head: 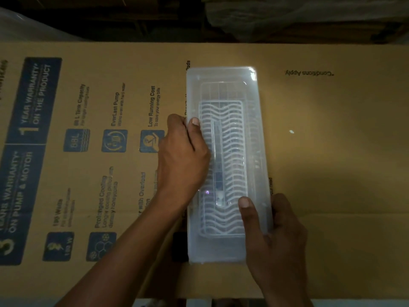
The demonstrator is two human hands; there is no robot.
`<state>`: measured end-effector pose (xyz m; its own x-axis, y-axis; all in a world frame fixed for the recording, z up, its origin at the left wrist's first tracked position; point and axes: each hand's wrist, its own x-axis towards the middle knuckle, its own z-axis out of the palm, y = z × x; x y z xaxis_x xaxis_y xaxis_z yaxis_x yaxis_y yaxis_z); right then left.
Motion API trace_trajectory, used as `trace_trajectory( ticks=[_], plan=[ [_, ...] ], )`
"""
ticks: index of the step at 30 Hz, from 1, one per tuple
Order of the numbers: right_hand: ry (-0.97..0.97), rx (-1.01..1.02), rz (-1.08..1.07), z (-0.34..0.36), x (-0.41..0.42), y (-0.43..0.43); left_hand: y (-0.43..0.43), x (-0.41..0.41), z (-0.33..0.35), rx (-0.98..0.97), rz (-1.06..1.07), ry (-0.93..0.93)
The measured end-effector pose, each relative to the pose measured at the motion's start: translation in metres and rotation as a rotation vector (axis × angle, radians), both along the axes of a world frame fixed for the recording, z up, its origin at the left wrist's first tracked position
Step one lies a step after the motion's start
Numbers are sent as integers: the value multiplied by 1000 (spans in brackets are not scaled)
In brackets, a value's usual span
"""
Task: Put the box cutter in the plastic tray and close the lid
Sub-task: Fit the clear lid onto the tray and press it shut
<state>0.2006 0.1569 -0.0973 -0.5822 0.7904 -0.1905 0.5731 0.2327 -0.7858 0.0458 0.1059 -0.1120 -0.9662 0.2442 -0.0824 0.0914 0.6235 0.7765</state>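
A long translucent plastic tray [223, 85] lies lengthwise on a flat cardboard box, with its clear lid [254, 134] lying over it. Through the lid I see a white wavy grid insert and a long dim shape along the middle, probably the box cutter [218, 173]. My left hand [183, 158] grips the tray's left long edge, thumb on top of the lid. My right hand [272, 231] holds the near right edge, thumb pressed on the lid and fingers wrapped round the side.
The cardboard box [332, 151] carries blue printed panels and text on its left half [33, 151]. Dark stacked boxes and a plastic-wrapped bundle [287, 14] stand beyond its far edge. A small dark object [179, 247] lies by the tray's near left corner.
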Motion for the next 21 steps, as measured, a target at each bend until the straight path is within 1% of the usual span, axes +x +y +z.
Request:
trace_trajectory(
  ticks=[4,7,13,15,18,21],
  plan=[
    [43,4,-45,-5,4,-1,-1,-1,-2,51,10,-6],
    [48,-31,-56,-6,9,-2,-5,0,-2,101,14,-36],
    [79,-189,-96,-10,21,-3,-13,7,-2,223,43,-173],
    [104,-208,-113,-11,22,-4,-12,10,-1,228,46,-154],
    [127,-180,-98,-14,20,-5,-10,14,-1,204,35,-69],
    [136,-169,-81,-17,20,-5,-9,13,-4,185,29,-25]
  ],
)
